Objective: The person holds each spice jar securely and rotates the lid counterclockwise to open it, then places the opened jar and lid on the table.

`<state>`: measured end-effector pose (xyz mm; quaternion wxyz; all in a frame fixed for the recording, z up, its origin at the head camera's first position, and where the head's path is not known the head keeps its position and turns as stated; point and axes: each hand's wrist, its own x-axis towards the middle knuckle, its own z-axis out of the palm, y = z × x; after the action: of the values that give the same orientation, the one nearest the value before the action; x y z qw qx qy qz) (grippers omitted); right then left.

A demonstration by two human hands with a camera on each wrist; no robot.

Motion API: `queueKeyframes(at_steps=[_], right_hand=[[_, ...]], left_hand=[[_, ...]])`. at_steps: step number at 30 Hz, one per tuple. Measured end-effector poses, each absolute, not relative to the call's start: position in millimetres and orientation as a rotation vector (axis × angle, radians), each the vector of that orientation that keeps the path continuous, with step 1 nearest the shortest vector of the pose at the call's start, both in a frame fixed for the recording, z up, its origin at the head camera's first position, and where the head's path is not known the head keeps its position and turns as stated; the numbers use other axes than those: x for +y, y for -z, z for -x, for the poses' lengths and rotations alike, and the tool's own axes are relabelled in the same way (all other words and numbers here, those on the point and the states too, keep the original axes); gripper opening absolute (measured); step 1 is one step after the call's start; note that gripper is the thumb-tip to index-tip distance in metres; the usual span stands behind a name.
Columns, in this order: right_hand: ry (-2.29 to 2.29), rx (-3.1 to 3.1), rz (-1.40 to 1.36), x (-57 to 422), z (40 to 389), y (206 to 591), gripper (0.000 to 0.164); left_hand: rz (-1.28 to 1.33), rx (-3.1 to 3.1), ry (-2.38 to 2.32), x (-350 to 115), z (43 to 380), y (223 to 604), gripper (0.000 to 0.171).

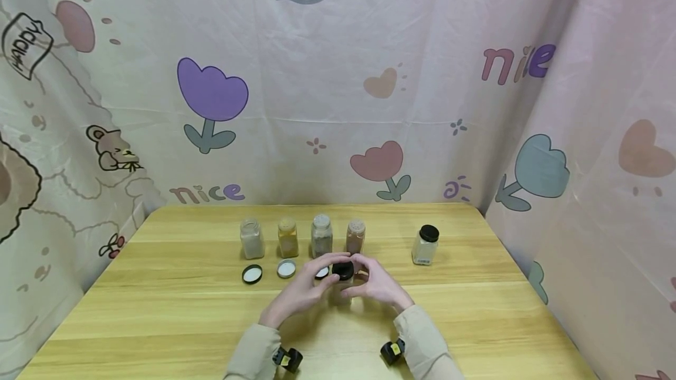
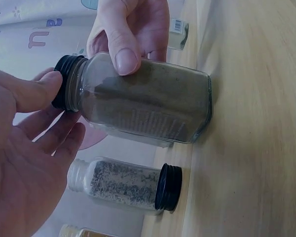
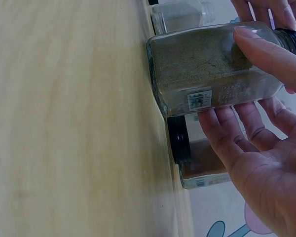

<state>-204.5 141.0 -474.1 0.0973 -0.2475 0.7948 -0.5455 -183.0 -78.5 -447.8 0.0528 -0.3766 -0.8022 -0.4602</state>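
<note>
A glass spice jar (image 2: 148, 98) filled with grey-brown powder stands upright on the table before me, its black screw lid (image 1: 343, 270) on its neck. My left hand (image 1: 306, 287) pinches that lid between thumb and fingers. From the other side my right hand (image 1: 379, 283) grips the jar's glass body, the thumb across one face and the fingers round the opposite one. A barcode label (image 3: 199, 100) shows low on the glass in the right wrist view. Just behind is a lidless jar of black-and-white grains (image 2: 123, 183), with a black lid (image 2: 168, 187) before it.
Further left stand lidless jars of white (image 1: 252, 242) and yellow-brown contents (image 1: 287, 239); their lids (image 1: 252, 274) lie in front. A jar of reddish powder (image 1: 355, 236) stands behind my right hand. At right is a black-capped jar (image 1: 425, 246). A printed curtain (image 1: 317, 104) hangs behind the table.
</note>
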Motion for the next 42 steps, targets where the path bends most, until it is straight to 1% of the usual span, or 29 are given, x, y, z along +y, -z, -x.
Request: queueKeyframes(at_steps=[6,12,14,20,23,27,31,34,37,42], right_hand=[[1.613,2.349,0.737,140.2,205.0,473.5,0.052],[1.628,2.319,0.722,139.6,205.3,473.4,0.051],[1.626,2.323,0.715,139.5,205.4,473.4,0.052],[1.611,2.346,0.718,140.5,205.0,473.5,0.055],[1.603,2.353,0.722,140.8,204.7,473.6,0.056],[1.612,2.346,0.726,140.7,204.6,473.2,0.053],[1.609,2.353,0.722,140.1,204.5,473.1,0.050],[1.604,2.361,0.717,139.6,204.7,473.1,0.049],[1.599,2.367,0.715,139.8,204.2,472.8,0.050],[1.584,2.376,0.724,140.7,203.6,473.6,0.057]], left_hand=[[1.054,-2.395,1.338,-72.8,183.6,450.3,0.040],[0.987,-2.405,1.307,-68.2,184.2,452.7,0.045],[1.012,-2.410,1.335,-69.6,184.0,452.0,0.046],[1.161,-2.446,1.410,-76.6,182.3,447.6,0.038],[1.181,-2.442,1.381,-76.5,183.3,448.1,0.037],[1.117,-2.402,1.330,-73.1,184.5,450.1,0.038],[1.025,-2.408,1.314,-70.4,183.1,449.8,0.044],[1.001,-2.431,1.321,-70.6,181.6,448.7,0.048],[1.050,-2.438,1.357,-72.5,181.2,447.6,0.049],[1.187,-2.428,1.403,-75.9,182.0,447.8,0.040]])
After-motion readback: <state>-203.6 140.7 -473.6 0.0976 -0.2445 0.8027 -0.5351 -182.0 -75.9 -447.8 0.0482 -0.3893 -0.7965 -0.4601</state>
